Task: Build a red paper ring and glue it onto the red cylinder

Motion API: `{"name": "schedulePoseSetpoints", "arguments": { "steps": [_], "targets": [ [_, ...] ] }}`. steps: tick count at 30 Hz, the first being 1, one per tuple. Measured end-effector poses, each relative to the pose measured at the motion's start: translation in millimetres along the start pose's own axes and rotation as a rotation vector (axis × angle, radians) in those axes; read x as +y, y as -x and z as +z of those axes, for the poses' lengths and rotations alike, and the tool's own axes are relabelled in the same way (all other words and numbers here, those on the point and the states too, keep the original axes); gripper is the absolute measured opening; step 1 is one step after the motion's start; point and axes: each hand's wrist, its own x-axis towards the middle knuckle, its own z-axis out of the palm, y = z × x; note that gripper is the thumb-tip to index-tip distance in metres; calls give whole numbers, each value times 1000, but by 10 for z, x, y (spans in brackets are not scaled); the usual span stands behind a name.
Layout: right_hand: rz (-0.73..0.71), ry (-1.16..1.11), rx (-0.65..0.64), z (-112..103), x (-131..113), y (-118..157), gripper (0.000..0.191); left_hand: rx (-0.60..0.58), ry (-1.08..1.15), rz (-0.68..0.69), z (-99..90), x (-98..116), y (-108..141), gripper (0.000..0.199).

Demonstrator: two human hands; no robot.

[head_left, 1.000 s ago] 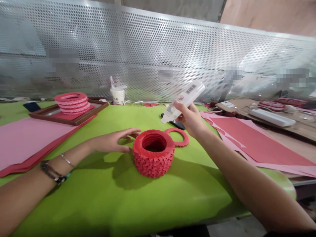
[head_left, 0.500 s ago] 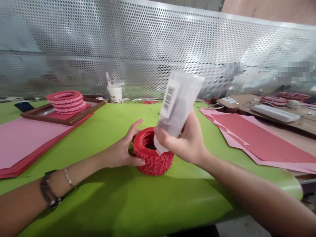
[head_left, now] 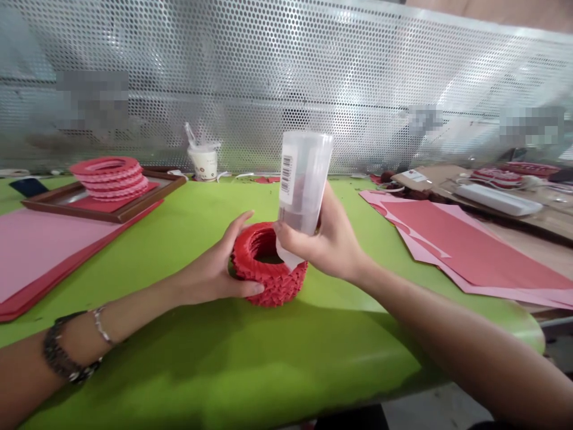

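Observation:
A stack of red paper rings with zigzag sides [head_left: 273,286] stands on the green table [head_left: 188,358]. My left hand [head_left: 224,269] grips its left side, thumb on the near face; the far fingers are partly hidden behind it. In my right hand [head_left: 326,239] is a translucent squeeze bottle [head_left: 307,179] with a barcode label. It is held upside down, and its pointed tip touches or hovers just over the stack's top rim at the right; which of the two I cannot tell.
Pink rings [head_left: 110,179] sit in a brown tray [head_left: 120,216] at the back left, by pink and red sheets [head_left: 54,245]. A white cup [head_left: 203,162] stands before a perforated metal screen [head_left: 250,77]. More sheets [head_left: 470,239] and a white power strip [head_left: 499,199] lie right.
The bottle has turned more upright, and its tip has shifted along the rim. Both hands and the red stack appear slightly further left and higher, as does much of the scene.

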Motion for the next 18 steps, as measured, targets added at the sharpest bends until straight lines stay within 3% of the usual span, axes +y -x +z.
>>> {"name": "schedulePoseSetpoints", "arguments": {
  "steps": [6, 18],
  "targets": [
    [-44, 12, -32, -33, 10, -14, 26, 28, -4, -1, 7, 57, 13, 106],
    [-33, 58, -35, -83, 69, -55, 33, 6, -86, 67, -71, -22, -6, 102]
  ]
}}
